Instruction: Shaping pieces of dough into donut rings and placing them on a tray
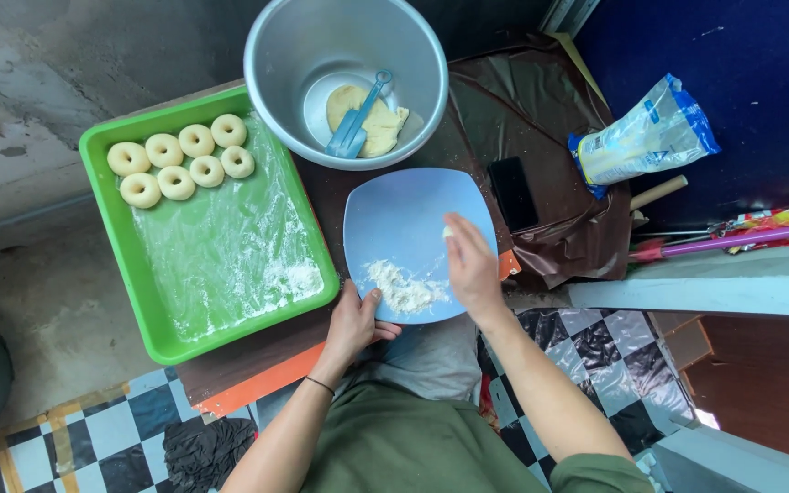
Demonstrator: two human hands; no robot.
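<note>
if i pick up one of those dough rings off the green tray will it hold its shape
Probably not well. The dough rings look soft and puffy, so one would likely sag or dent. The floured film lining the green tray suggests they should release without much sticking.

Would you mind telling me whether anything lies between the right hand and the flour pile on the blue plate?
Nothing visible does. The right hand hovers over the blue plate, just right of the flour pile, with only bare plate between them. The left hand grips the plate's near edge, clear of that path.

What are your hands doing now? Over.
Left hand grips blue plate edge. Right hand over flour pile, maybe pinching dough. Nothing blocking.
</note>
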